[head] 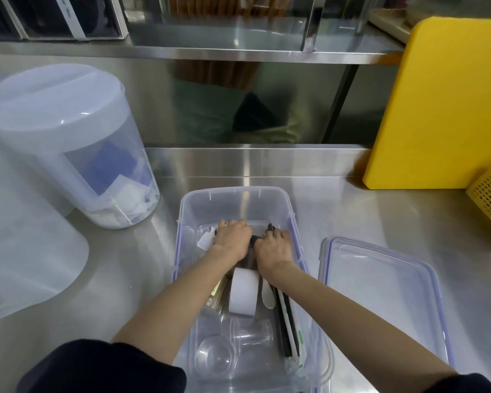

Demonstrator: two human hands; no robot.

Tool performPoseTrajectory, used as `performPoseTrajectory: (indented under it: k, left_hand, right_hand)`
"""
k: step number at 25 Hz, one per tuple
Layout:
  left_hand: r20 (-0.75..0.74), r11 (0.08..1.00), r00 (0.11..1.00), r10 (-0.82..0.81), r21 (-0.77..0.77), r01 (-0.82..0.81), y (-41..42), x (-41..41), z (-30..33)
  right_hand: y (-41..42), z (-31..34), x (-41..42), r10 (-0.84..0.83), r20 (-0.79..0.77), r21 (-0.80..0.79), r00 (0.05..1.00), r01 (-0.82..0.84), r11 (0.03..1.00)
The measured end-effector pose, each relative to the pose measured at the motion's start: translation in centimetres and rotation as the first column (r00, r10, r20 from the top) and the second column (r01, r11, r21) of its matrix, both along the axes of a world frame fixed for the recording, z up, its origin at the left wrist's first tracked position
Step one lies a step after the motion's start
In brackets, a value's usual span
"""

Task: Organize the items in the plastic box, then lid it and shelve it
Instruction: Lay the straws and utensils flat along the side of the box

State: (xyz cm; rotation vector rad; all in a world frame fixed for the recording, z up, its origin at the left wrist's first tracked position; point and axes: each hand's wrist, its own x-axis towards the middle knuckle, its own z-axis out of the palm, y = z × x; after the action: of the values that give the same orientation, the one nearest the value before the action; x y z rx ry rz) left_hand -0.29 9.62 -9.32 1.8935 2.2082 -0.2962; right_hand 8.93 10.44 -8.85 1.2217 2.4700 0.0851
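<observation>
**Both hands deep in the open box**

The left hand (232, 239) lies palm-down, fingers curled over dark items; its grip cannot be told. Just beside it, the right hand (273, 246) likewise. The plastic box (236, 197) sits on the table (119, 268), lid (386, 296) alongside it to the right. No writing is readable.

Person, two bare arms in view, entering from the lower edge.

Left hand (233, 238): bare, no glove, no ring or watch visible. Fingertips partly hidden; nail colour there cannot be told.

Right hand (272, 245): bare, no glove, no wrist wear. Nails on the visible fingertips look dark, possibly polished; too small to confirm.

Forearms: bare from wrist to near the elbow on both sides.

Left sleeve (102, 367): dark, near black, soft matte fabric, pushed up to the elbow, bunched edge. No print or logo seen.

Right sleeve (462, 384): same dark fabric, only a small part in frame.
</observation>
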Motion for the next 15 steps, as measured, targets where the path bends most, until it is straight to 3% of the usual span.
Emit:
performPoseTrajectory:
  k: [4, 7, 11, 15]
  left_hand:
    - [-0.006, 0.999, 1.0, 0.017, 0.027, -0.017, 0.2, 0.2, -0.2]
    - [-0.005, 0.999, 1.0, 0.023, 0.05, -0.023, 0.2, 0.1, -0.1]
    - [0.04, 0.994, 0.998, 0.046, 0.102, -0.05, -0.1, -0.2, 0.6]
    - [0.057, 0.976, 0.996, 0.065, 0.206, -0.075, 0.0, -0.6, 2.0]
  right_hand:
    - [0.3, 0.1, -0.3, -0.013, -0.076, -0.063, 0.997, 0.008, 0.998]
    - [0.5, 0.5, -0.5, -0.114, -0.167, -0.174, 0.979, 0.084, 0.981]
    - [0.9, 1.8, -0.4, -0.302, -0.289, -0.325, 0.909, 0.204, 0.924]
    - [1.1, 2.9, -0.2, -0.409, -0.41, -0.432, 0.815, 0.221, 0.874]
